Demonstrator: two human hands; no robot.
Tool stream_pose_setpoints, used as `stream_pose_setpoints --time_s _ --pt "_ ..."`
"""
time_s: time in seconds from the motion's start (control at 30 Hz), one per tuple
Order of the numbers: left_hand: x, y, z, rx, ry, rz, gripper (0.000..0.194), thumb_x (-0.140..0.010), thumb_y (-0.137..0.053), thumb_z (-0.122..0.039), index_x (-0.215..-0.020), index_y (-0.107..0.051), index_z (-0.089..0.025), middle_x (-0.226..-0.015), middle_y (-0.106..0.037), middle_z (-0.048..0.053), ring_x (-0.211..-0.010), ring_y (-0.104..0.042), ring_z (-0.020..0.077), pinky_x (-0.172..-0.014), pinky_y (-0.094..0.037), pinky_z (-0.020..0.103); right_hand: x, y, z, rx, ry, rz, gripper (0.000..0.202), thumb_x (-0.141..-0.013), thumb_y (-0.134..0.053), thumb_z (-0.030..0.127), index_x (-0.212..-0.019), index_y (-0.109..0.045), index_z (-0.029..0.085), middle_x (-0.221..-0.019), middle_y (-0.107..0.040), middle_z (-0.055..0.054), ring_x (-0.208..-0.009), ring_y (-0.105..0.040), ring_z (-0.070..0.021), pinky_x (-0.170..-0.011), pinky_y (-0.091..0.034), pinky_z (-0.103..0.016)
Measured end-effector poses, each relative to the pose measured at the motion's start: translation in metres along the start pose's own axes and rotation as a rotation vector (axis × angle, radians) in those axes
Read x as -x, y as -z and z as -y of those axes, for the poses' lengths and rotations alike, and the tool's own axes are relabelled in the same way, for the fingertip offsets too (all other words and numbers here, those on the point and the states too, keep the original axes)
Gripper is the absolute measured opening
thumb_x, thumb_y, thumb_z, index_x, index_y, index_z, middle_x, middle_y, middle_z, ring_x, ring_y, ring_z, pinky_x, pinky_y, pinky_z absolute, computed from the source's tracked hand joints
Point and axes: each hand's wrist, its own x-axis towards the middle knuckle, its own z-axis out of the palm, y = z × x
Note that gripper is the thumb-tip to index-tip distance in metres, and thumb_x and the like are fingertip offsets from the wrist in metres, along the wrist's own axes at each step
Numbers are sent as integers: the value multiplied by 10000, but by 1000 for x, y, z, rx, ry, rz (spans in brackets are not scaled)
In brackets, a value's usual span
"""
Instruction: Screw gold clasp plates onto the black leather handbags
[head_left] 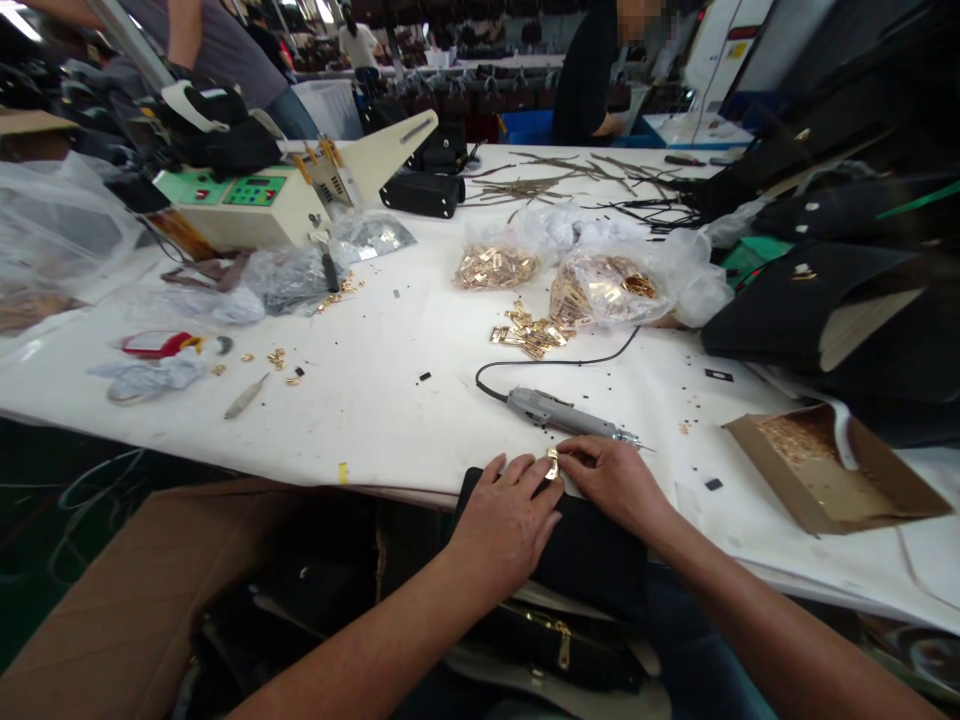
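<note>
A black bag (592, 545) lies against the table's front edge, with its flap up on the edge. My left hand (506, 515) rests on the flap, its fingers spread and fairly flat, fingertips beside a small gold metal fitting (553, 463). The thumb and forefinger of my right hand (619, 485) pinch this fitting at the flap's edge. Part of the fitting is hidden by my fingers. Lower on the bag a gold zip pull (563, 645) hangs from an open zipper. Just beyond my hands a grey electric screwdriver (562, 411) lies on the white table (390, 400).
Gold plates (532, 335) lie loose before plastic bags of fittings (600, 288). At right stand a cardboard box (832, 480) of small parts and black bags (810, 300). A cream machine (240, 210) is at back left. Two co-workers (589, 75) (225, 50) stand beyond.
</note>
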Motion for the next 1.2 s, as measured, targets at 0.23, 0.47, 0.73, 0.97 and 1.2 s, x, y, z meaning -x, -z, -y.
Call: stream_pose_setpoints --time_s 0.23,0.47,0.73,0.97,1.2 --pt "2 -3 2 17 0 -23 366 -1010 -537 -330 -1370 -555 -265 -1502 -541 38 -1363 -480 269 -1163 -370 512 3 2 -1 -15 67 20 248 -881 -609 276 -1015 -806 209 -974 -782 -70 -874 -720 -252 -826 -545 -373" --pt "2 -2 3 64 -4 -21 370 -1008 -533 -312 -1371 -554 -246 -1505 -545 41 -1365 -484 274 -1170 -378 516 2 11 -3 4 110 112 284 -835 -660 216 -1086 -793 207 -899 -757 -53 -756 -682 -215 -721 -523 -341" --pt "2 1 5 140 -27 -28 334 -963 -580 -294 -1291 -609 -233 -1497 -553 53 -1375 -473 291 -1181 -378 532 -1 13 -3 26 180 143 223 -844 -689 209 -1045 -787 207 -804 -727 -54 -677 -659 -203 -641 -492 -322" --pt "2 1 5 212 9 -4 258 -927 -613 -276 -1181 -625 -227 -1508 -547 55 -1417 -447 278 -1206 -332 555 -5 20 5 183 252 216 122 -877 -639 204 -901 -758 215 -743 -689 -29 -655 -617 -179 -626 -432 -296" --pt "2 4 4 215 12 6 242 -929 -611 -266 -1165 -628 -216 -1501 -551 81 -1416 -450 289 -1197 -334 561 -9 25 14 476 338 267 98 -872 -637 229 -844 -728 208 -745 -688 -38 -666 -600 -176 -606 -351 -288"
